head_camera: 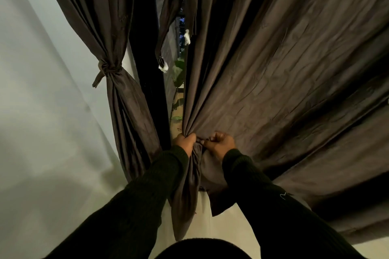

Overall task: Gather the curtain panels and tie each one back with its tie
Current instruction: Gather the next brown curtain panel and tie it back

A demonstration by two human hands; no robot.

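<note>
We've got the left curtain (117, 27) already bunched and knotted with its tie (108, 69), hanging by the pale wall (42, 69) at far left. Work now is on the big right curtain (284, 59), which fans out wide to the right & isn't gathered yet. Our left hand (185, 142) is clamped on a bundle of folds at the curtain's left edge; our right hand (220, 143) sits just beside it, fingers curled and pinching the next bit of cloth. Hands nearly touching, both in dark sleeves (147, 195). Through the gap btw the curtains we see a strip of window (181, 27) and a green plant (179, 71); a loose strip w/ a white frayed end (163, 66) hangs there, prob. this curtain's tie, can't be sure. To do this step well, we'd say: keep the left grip fixed as the anchor, let the right hand reach rightward, pull in one fold at a time and feed it to the left. Keep folds even, no slack below, before reaching for the tie.
</note>
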